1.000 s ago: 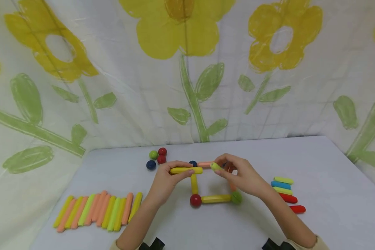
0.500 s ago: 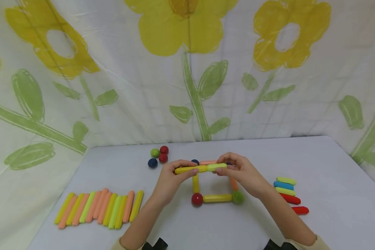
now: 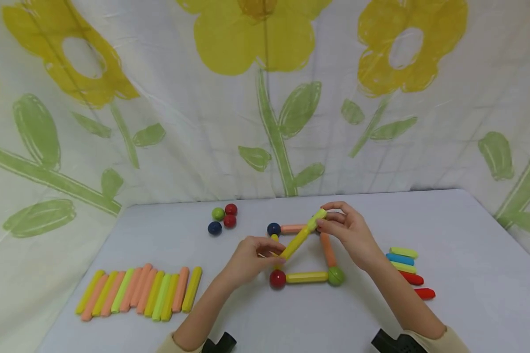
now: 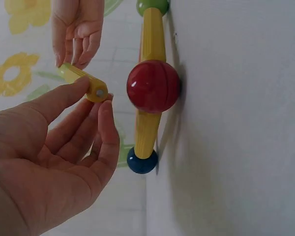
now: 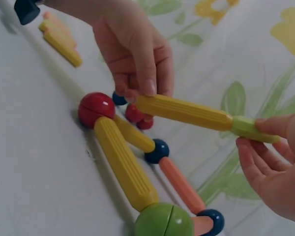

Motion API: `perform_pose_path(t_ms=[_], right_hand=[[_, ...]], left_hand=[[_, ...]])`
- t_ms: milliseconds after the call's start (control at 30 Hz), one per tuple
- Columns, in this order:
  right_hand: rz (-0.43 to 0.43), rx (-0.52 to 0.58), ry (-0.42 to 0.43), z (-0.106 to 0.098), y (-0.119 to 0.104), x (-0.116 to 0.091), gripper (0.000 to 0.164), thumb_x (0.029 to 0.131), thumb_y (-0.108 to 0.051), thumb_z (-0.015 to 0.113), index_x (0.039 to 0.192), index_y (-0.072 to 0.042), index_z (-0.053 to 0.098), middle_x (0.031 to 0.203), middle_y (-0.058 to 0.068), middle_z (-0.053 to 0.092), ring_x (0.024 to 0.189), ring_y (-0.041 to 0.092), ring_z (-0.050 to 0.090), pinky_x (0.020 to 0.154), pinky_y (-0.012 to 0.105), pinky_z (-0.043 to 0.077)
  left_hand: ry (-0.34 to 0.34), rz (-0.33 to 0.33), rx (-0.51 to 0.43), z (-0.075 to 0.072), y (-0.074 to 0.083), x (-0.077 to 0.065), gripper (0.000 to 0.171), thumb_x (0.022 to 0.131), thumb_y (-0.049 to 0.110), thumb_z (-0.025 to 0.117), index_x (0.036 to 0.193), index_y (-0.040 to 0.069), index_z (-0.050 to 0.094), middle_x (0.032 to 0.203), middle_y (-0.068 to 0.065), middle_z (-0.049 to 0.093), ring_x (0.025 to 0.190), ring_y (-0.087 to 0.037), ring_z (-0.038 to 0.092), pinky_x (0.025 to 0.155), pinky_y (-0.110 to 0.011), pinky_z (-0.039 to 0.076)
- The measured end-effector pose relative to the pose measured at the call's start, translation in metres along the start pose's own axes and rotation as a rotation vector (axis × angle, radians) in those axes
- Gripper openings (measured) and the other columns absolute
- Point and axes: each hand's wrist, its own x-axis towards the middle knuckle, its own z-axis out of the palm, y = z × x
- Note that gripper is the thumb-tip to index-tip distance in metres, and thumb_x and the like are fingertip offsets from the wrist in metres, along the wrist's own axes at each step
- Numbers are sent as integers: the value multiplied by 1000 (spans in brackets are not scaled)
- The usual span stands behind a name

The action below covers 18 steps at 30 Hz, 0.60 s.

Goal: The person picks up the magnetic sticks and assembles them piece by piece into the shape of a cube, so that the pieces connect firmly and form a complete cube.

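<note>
My left hand [image 3: 252, 257] pinches the lower end of a yellow magnetic stick [image 3: 297, 244] between thumb and fingers. At its upper end a short light-green stick [image 3: 316, 219] joins it end to end, pinched by my right hand [image 3: 349, 233]. The joined pair slants up to the right over a square of sticks and balls. A red ball [image 3: 278, 279] and a green ball [image 3: 335, 276] form its near corners, with a yellow stick [image 3: 306, 277] between them. At the back are a blue ball [image 3: 274, 229] and another blue ball [image 5: 214, 222], the latter mostly hidden by my right hand in the head view.
Several yellow, orange and green sticks [image 3: 137, 291] lie in a row at the left. Loose balls [image 3: 229, 221] cluster at the back left. On the right, short sticks in green, blue [image 3: 400, 259] and red [image 3: 425, 293] are lined up. A flowered curtain [image 3: 203, 162] hangs behind the table.
The yellow stick and the short light-green stick, first apart, came together end to end. The joined pair then tilted, its right end rising and its left end dropping toward the red ball.
</note>
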Motion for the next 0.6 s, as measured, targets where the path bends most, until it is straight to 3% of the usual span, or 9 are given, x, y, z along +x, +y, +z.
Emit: perform_pose_path(t_ms=[267, 433, 600], right_hand=[[-24, -78, -26, 7, 16, 4, 37, 101, 0, 67, 133, 10, 52, 109, 8, 72, 94, 9, 73, 93, 33, 62], [-46, -115, -31, 8, 20, 4, 38, 102, -1, 66, 136, 10, 53, 114, 17, 71, 95, 9, 73, 93, 34, 62], [-80, -315, -18, 3, 21, 4, 36, 107, -8, 62, 140, 6, 60, 119, 24, 69, 97, 20, 72, 85, 28, 62]], left_hand=[[-46, -37, 73, 8, -4, 1, 26, 89, 13, 85, 112, 4, 80, 98, -4, 77, 75, -13, 58, 64, -20, 50], [-37, -14, 87, 12, -6, 2, 27, 90, 15, 85, 113, 3, 80, 95, -3, 77, 75, -11, 57, 63, -20, 49], [-9, 5, 90, 18, -9, 3, 26, 92, 16, 83, 113, 1, 80, 92, -3, 76, 78, -11, 55, 63, -19, 46]])
